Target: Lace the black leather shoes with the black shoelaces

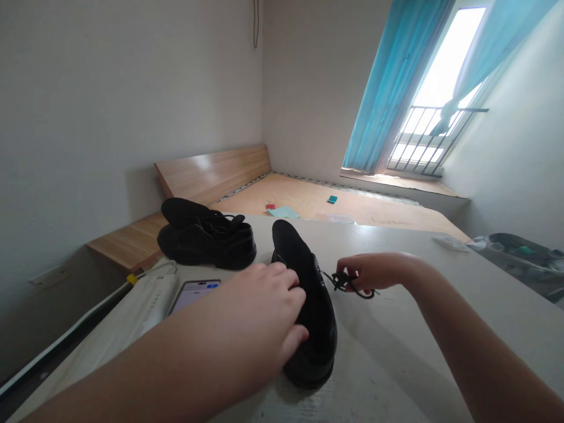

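A black leather lace-up shoe [314, 311] stands on the pale table [388, 346] with its toe pointing away from me. My left hand [268, 311] grips the shoe from the left, fingers over its side. My right hand [368, 273] pinches a black shoelace [346, 284] that runs from the shoe's eyelets, and the fingers partly hide the lace. A second black shoe [207, 238] lies farther back on the left of the table, with its lace loose on top.
A smartphone [194, 295] and a white power strip [150, 299] with a yellow plug lie at the table's left, partly behind my left arm. Beyond the far edge are a wooden floor platform [308, 202] with small scattered items and a curtained window [418, 88].
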`<action>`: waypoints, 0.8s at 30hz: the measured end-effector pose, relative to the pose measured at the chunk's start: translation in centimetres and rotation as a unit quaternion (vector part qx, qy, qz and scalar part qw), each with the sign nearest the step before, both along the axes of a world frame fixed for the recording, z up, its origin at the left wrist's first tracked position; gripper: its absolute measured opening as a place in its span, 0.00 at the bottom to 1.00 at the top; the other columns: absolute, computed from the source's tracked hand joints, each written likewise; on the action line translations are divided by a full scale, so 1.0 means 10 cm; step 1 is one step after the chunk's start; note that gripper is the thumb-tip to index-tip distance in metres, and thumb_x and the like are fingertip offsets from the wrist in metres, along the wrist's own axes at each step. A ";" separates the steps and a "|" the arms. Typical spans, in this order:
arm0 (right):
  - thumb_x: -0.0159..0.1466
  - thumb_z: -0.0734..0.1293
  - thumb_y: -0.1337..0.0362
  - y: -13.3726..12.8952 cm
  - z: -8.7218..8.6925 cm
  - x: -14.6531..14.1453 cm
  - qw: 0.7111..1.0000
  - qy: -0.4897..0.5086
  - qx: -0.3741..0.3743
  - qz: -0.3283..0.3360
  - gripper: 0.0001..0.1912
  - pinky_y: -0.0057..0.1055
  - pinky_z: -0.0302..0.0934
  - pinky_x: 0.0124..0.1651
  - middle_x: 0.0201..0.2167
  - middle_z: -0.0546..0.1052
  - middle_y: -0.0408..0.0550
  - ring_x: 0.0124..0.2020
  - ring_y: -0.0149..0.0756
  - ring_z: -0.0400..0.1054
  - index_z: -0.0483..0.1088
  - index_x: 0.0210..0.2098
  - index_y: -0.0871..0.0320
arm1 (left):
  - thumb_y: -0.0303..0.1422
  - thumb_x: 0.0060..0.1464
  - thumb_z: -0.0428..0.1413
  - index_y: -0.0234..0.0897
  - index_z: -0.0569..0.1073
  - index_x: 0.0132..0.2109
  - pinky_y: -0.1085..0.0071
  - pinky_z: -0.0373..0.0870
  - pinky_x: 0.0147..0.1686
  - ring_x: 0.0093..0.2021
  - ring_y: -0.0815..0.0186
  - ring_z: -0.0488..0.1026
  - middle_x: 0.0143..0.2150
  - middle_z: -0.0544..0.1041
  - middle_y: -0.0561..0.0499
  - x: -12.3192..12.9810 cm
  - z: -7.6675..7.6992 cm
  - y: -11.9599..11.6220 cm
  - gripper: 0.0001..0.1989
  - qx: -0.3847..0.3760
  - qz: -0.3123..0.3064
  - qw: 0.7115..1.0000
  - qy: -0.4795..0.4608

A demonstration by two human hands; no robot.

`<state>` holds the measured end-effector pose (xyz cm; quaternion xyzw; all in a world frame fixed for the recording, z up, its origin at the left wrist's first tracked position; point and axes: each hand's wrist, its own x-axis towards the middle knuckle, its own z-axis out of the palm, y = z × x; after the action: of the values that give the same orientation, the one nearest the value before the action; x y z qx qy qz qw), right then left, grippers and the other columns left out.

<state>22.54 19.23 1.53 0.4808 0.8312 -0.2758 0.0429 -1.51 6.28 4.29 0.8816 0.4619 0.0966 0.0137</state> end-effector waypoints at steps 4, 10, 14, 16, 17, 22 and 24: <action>0.47 0.72 0.60 -0.04 0.00 -0.02 1.000 -0.003 -0.004 0.029 0.20 0.32 0.64 0.29 0.35 0.80 0.46 0.31 0.39 0.74 0.75 0.41 0.49 | 0.37 0.59 0.51 0.34 0.74 0.47 0.57 0.67 0.47 0.49 0.53 0.71 0.51 0.74 0.41 -0.06 -0.04 0.20 0.15 -0.009 0.015 0.997 0.078; 0.62 0.61 0.49 -0.11 0.05 -0.23 0.991 0.106 0.079 0.002 0.20 0.37 0.65 0.41 0.41 0.78 0.49 0.39 0.39 0.72 0.72 0.47 0.51 | 0.39 0.58 0.53 0.30 0.71 0.52 0.56 0.67 0.49 0.51 0.51 0.72 0.52 0.74 0.38 -0.06 -0.07 0.38 0.19 -0.025 0.057 0.995 0.079; 0.63 0.59 0.46 -0.15 -0.08 -0.46 0.983 0.137 0.109 -0.061 0.21 0.42 0.62 0.43 0.39 0.76 0.53 0.39 0.42 0.70 0.71 0.42 0.56 | 0.43 0.58 0.53 0.28 0.68 0.57 0.54 0.64 0.53 0.59 0.47 0.65 0.62 0.63 0.31 -0.05 -0.08 0.42 0.26 -0.051 0.084 0.990 0.103; 0.63 0.59 0.48 -0.15 -0.13 -0.53 0.977 0.152 0.121 -0.083 0.19 0.43 0.60 0.43 0.40 0.75 0.53 0.40 0.43 0.68 0.70 0.41 0.57 | 0.44 0.58 0.53 0.28 0.67 0.58 0.54 0.64 0.53 0.60 0.46 0.63 0.64 0.58 0.29 -0.04 -0.07 0.42 0.28 -0.060 0.097 0.987 0.115; 0.62 0.60 0.50 -0.15 -0.14 -0.55 0.974 0.164 0.126 -0.090 0.17 0.42 0.60 0.43 0.41 0.74 0.53 0.41 0.42 0.67 0.69 0.40 0.57 | 0.44 0.58 0.52 0.27 0.66 0.58 0.54 0.64 0.52 0.60 0.45 0.63 0.64 0.57 0.27 -0.04 -0.06 0.41 0.28 -0.059 0.106 0.985 0.120; 0.60 0.62 0.57 -0.16 -0.14 -0.60 0.964 0.228 0.112 -0.075 0.09 0.36 0.60 0.40 0.34 0.73 0.45 0.35 0.35 0.66 0.65 0.32 0.57 | 0.44 0.60 0.50 0.28 0.56 0.65 0.54 0.66 0.49 0.56 0.46 0.68 0.58 0.68 0.30 -0.06 -0.03 0.39 0.32 -0.087 0.104 0.986 0.093; 0.59 0.63 0.60 -0.17 -0.13 -0.60 0.960 0.250 0.108 -0.068 0.06 0.36 0.59 0.41 0.32 0.73 0.44 0.35 0.35 0.65 0.65 0.30 0.57 | 0.43 0.60 0.50 0.30 0.54 0.66 0.55 0.67 0.49 0.54 0.49 0.70 0.55 0.72 0.35 -0.07 -0.03 0.40 0.32 -0.092 0.083 0.989 0.082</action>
<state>16.49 17.56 0.21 0.4539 0.8053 -0.2982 -0.2377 -2.17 10.27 4.02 0.8403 0.5397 -0.0184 0.0486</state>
